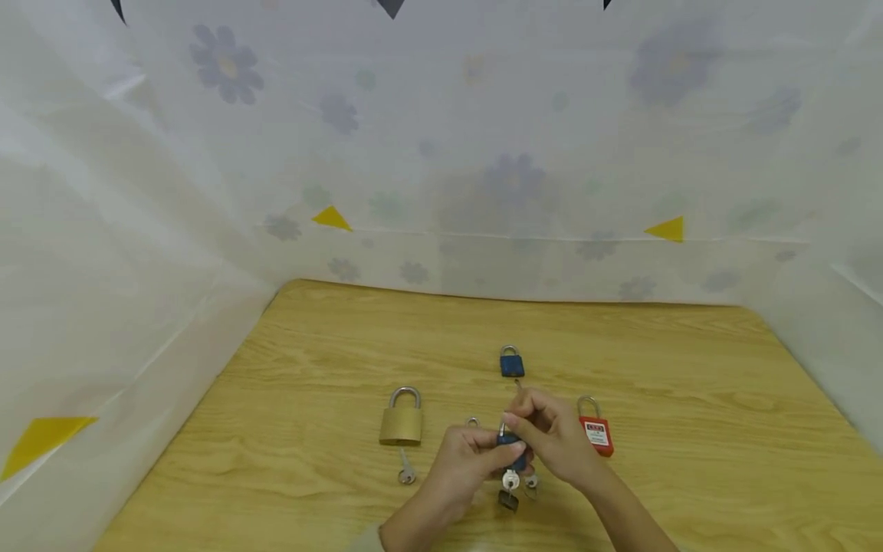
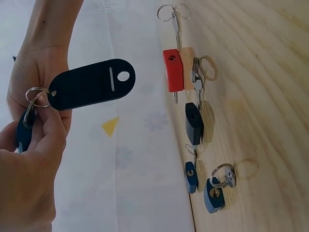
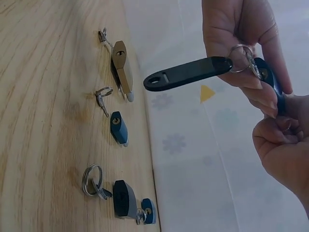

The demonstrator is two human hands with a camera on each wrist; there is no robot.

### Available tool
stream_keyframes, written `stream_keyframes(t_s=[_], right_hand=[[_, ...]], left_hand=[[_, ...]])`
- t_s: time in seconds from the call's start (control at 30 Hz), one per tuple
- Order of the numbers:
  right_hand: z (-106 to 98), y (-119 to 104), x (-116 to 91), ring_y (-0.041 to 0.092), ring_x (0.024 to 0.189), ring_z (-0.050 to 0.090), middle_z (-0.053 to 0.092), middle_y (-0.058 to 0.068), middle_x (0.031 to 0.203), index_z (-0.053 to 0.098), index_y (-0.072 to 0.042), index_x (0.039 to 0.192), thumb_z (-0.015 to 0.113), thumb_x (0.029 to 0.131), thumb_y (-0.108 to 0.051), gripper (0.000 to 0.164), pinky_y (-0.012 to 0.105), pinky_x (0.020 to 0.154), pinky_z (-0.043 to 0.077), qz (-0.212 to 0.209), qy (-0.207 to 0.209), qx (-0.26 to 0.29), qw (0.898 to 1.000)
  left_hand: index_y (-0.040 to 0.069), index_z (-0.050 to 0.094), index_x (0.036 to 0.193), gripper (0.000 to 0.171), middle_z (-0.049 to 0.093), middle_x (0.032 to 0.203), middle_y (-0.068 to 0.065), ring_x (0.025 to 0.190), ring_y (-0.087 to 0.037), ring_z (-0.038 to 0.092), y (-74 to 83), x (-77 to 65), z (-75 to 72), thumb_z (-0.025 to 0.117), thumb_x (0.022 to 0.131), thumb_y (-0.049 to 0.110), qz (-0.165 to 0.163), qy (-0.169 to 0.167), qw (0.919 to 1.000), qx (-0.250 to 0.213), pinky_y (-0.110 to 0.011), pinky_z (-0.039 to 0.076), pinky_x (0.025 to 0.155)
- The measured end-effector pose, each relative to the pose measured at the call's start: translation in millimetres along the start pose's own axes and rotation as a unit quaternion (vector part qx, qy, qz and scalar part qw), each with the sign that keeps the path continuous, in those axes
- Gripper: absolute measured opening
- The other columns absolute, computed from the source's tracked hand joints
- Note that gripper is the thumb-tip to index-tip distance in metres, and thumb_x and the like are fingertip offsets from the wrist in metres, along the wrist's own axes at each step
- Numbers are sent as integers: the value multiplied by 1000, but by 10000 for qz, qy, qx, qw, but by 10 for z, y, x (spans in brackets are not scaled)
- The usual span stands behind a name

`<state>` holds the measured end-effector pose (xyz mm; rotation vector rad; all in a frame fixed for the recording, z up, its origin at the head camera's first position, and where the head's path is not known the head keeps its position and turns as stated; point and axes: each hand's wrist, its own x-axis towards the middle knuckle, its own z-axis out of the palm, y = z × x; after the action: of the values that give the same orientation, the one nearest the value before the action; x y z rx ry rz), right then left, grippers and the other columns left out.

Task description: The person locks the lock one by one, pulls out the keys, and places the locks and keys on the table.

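Observation:
In the head view my left hand [image 1: 458, 469] grips a small blue padlock [image 1: 513, 455] low over the table. My right hand [image 1: 560, 438] meets it from the other side, its thumb and fingers pinching at the metal shackle [image 1: 502, 429]. A silver key [image 1: 510, 481] sits at the padlock's lower end. From its ring hangs a black oval key tag [image 2: 91, 84], seen large in both wrist views. The padlock's keyhole face [image 3: 264, 73] shows in the right wrist view. Fingers cover much of the body and shackle, and I cannot tell whether the shackle is closed.
A large brass padlock [image 1: 401, 426] with its key [image 1: 406, 468] lies left of my hands. Right of them lies a red padlock [image 1: 596, 435] with a white label. Further back is another blue padlock [image 1: 512, 365]. A dark padlock [image 2: 193, 123] and loose keys [image 3: 102, 99] also lie there.

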<state>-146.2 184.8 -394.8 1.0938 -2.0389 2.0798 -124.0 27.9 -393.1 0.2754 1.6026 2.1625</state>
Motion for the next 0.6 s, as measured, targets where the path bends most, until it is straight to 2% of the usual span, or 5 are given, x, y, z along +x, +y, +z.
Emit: stream_keyframes(t_s=[0.2, 0.3, 0.43, 0.6], right_hand=[[4, 11, -14, -2, 61, 53, 50, 10, 75, 43, 7, 78, 45, 90, 14, 13, 22, 37, 45, -92, -150, -14, 9998], [6, -18, -9, -3, 59, 52, 51, 7, 75, 44, 7, 79, 46, 90, 11, 12, 22, 36, 45, 47, -84, -128, 9999], [5, -116, 25, -3, 55, 51, 55, -6, 79, 46, 6, 82, 48, 93, 4, 11, 22, 36, 45, 581, 48, -295, 9979], [25, -235, 80, 0, 53, 50, 57, -7, 77, 51, 7, 87, 52, 93, -5, 13, 23, 38, 46, 1204, 450, -611, 9898]], left_hand=[[-21, 58, 100, 31, 72, 86, -15, 66, -6, 68, -4, -9, -13, 66, 84, 5, -63, 12, 10000, -64, -28, 57, 75], [-19, 59, 101, 31, 72, 86, -14, 68, -6, 68, 8, -15, -22, 66, 84, 6, -85, -5, 10000, -46, -28, 57, 76], [-16, 61, 103, 31, 71, 91, -16, 73, -7, 68, 33, -19, -22, 65, 86, 10, -65, -8, 10000, 41, -31, 56, 81], [-14, 62, 104, 33, 72, 93, -13, 77, -7, 68, 75, -13, -33, 64, 87, 15, -21, -122, 9999, 118, -32, 55, 84]])
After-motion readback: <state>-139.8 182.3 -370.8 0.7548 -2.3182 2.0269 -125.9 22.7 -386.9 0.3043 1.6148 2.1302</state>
